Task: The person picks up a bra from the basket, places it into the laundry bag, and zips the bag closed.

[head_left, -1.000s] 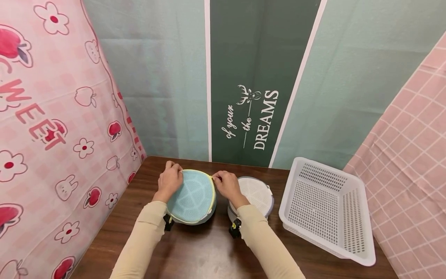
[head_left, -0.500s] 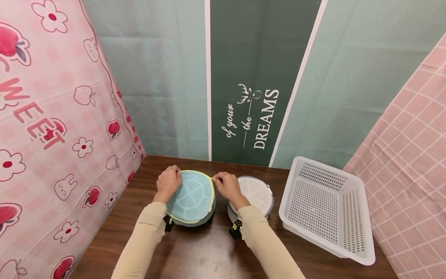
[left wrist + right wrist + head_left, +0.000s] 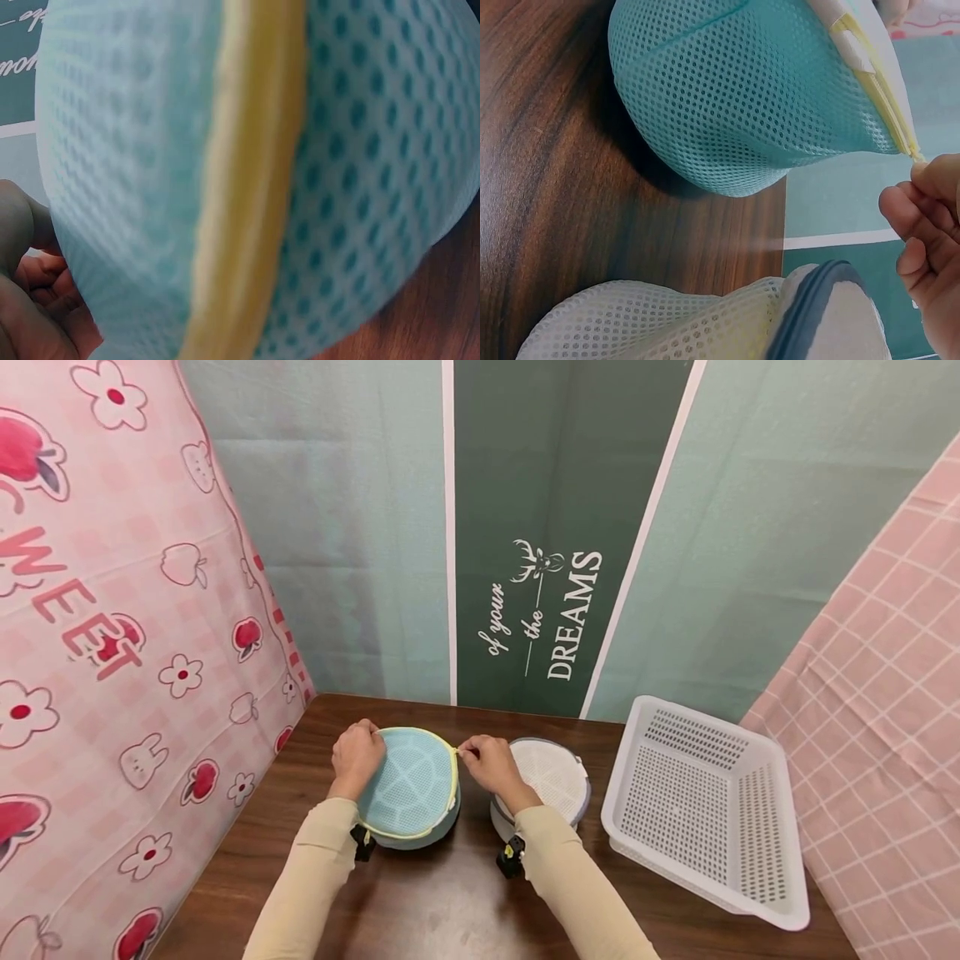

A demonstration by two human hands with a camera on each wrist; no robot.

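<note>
A round light-blue mesh laundry bag (image 3: pixel 408 785) with a yellow zipper (image 3: pixel 885 105) round its top stands on the table. At the bag's far left edge, my left hand (image 3: pixel 358 760) grips the rim; its curled fingers (image 3: pixel 41 300) show beside the mesh in the left wrist view. On the other side, thumb and finger of my right hand (image 3: pixel 491 764) pinch the zipper's pull (image 3: pixel 917 157) at the bag's far right edge. The bag's corner is drawn out toward that pinch. Partly behind my right hand and wrist sits a white mesh laundry bag (image 3: pixel 553 781) with grey-blue trim.
A white perforated plastic basket (image 3: pixel 678 814) stands on the right of the brown wooden table (image 3: pixel 442 902). Patterned cloths hang on the left, back and right sides. The white bag stands between the blue bag and the basket.
My left hand and the blue bag have shifted slightly left and nearer to me. My right hand keeps its pinch on the zipper pull, almost in place. The white bag and basket stay put.
</note>
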